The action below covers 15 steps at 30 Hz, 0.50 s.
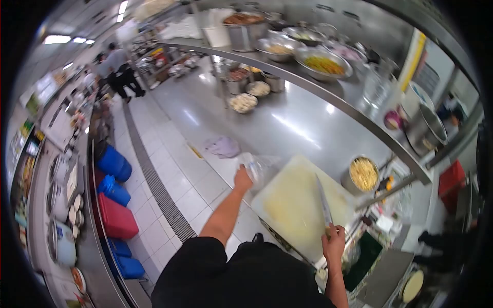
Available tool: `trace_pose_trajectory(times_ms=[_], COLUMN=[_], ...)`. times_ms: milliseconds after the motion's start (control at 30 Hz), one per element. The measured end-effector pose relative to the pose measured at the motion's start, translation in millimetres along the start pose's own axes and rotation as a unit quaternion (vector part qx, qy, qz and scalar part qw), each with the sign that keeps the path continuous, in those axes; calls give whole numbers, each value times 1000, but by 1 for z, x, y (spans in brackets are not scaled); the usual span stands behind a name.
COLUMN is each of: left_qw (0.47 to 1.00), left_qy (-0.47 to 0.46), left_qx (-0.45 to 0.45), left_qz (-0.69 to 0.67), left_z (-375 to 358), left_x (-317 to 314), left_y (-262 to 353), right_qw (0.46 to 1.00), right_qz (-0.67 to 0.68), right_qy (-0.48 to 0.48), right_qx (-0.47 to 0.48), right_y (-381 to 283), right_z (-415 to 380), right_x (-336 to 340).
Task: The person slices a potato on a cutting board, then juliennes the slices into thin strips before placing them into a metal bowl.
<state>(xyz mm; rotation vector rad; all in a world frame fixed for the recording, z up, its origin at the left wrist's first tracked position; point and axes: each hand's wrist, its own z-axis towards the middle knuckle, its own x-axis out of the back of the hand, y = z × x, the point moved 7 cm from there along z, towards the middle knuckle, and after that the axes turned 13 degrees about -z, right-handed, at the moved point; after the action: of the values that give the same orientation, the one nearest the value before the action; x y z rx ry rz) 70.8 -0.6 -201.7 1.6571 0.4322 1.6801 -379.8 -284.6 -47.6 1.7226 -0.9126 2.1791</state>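
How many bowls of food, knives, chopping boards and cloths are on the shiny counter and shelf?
Round metal bowls with food: 7, like the yellow-filled bowl on the shelf
Long steel knife, in the right hand: 1
Pale rectangular chopping board: 1
Crumpled purple cloth: 1
Clear plastic bag, in the left hand: 1
Total: 11

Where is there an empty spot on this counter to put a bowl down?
The steel counter lies bare between the purple cloth, the small bowls and the cutting board. The board is mostly bare beside the knife in the right hand. The upper shelf is crowded with big bowls; the left hand grips a plastic bag.
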Motion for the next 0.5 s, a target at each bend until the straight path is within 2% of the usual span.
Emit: trace_pose_trajectory(times_ms=[33,67,100,133,200,233,300,333,367,400,433,467,500], left_qw=[997,1000,999,996,987,970,916,870,855,836,801,761,759], left_qy=[61,-5,-22,-42,-77,-127,-226,-308,-337,-366,-417,-467,-469], left_qx=[-23,6,-30,-65,54,56,32,34,-19,-73,-41,-10,-14], left_qz=[-41,-18,8,33,-132,-197,-329,-384,-393,-402,-428,-451,-451], left_z=[-11,-8,-5,-3,-34,-46,-75,-100,-122,-145,-167,-184,-190], left_x=[3,-6,-11,-18,35,37,6,0,-4,-9,-19,-25,-23], left_y=[1,-4,-2,3,88,114,144,174,201,225,240,252,261], right_qw=[997,998,998,994,971,971,900,868,869,808,737,742,744], right_qz=[10,31,34,107,208,209,406,465,463,543,616,609,608], right_qy=[65,45,46,-6,-118,-116,-142,-161,-162,-193,-219,-221,-216], right_qx=[29,17,32,12,-10,-3,-67,-69,-68,-121,-173,-172,-172], right_y=[-9,-16,-26,-30,-43,-57,-74,-79,-83,-85,-86,-73,-59], right_z=[13,23,32,39,48,51,52,57,59,59,57,58,55], right_x=[4,4,-1,-15,-36,-38,-51,-60,-61,-66,-71,-83,-88])
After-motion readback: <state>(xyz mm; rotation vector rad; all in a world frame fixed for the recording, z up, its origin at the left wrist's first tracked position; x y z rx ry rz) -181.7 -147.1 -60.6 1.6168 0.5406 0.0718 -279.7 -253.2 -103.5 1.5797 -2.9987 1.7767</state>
